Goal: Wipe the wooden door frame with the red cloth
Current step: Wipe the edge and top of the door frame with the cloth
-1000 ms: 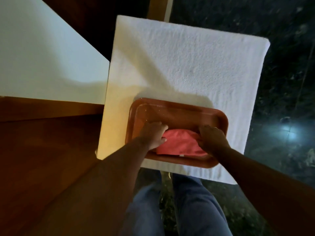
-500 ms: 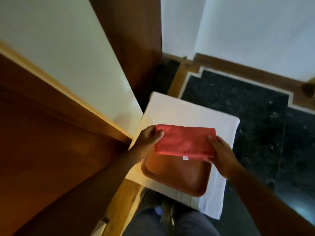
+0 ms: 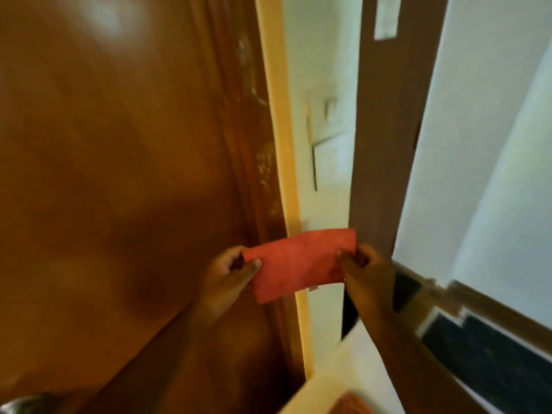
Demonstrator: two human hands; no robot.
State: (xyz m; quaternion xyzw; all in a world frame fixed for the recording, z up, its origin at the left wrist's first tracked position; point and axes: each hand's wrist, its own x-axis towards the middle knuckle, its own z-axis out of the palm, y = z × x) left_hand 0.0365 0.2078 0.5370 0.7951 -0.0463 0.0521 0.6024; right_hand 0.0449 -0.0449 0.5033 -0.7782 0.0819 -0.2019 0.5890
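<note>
Both forearms rise from the lower edge, cut off below the elbows. Left hand (image 3: pixel 230 271) pinches the left end of the red cloth (image 3: pixel 298 264), thumb on the near face; right hand (image 3: pixel 366 271) grips the right end the same way. Cloth is folded flat, tilted up to the right, held in air in front of the wooden door frame (image 3: pixel 280 144); contact with it cannot be told. Tray (image 3: pixel 351 404) corner at the bottom edge, cut off. Wall switch plate (image 3: pixel 325 121) farther off, blurred.
</note>
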